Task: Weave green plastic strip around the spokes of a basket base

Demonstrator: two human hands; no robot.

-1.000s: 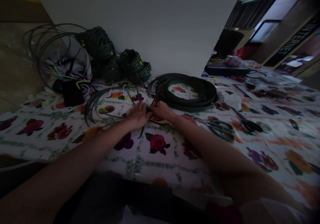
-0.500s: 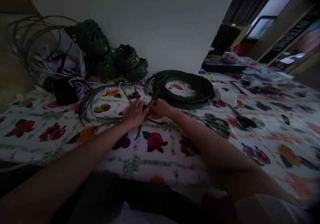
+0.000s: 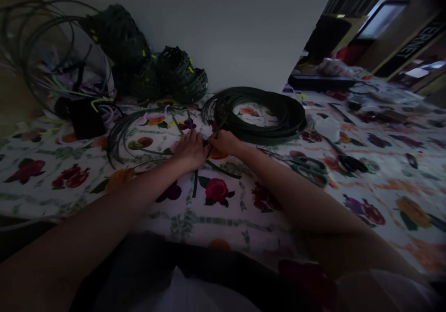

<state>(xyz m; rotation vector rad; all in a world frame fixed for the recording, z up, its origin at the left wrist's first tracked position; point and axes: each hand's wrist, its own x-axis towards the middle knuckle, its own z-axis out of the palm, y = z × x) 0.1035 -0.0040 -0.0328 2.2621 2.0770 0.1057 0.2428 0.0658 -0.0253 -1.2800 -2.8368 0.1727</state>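
My left hand (image 3: 191, 150) lies flat, fingers stretched forward, over the crossing of several dark green flat strips (image 3: 195, 184) on the table. Right beside it, my right hand (image 3: 223, 142) is closed, thumb and fingers pinching a dark strip near that crossing. Strip ends stick out toward me, to the right and away past my fingers. Other lengths curve leftward in a loose loop (image 3: 114, 137). The crossing itself is mostly hidden under my hands, and the picture is dim.
Behind my right hand lies a big coil of dark strip (image 3: 294, 119). Green-handled scissors (image 3: 315, 170) and a black-handled tool (image 3: 351, 164) rest to the right. Woven dark green baskets (image 3: 181, 77) stand against the white panel (image 3: 226, 33). A black box (image 3: 87, 120) is at left, on the fruit-patterned tablecloth (image 3: 216, 209).
My view has shifted slightly. The strip ends near me have turned a little: one now points straighter toward me, another slants down to the right. Both hands stay at the crossing.
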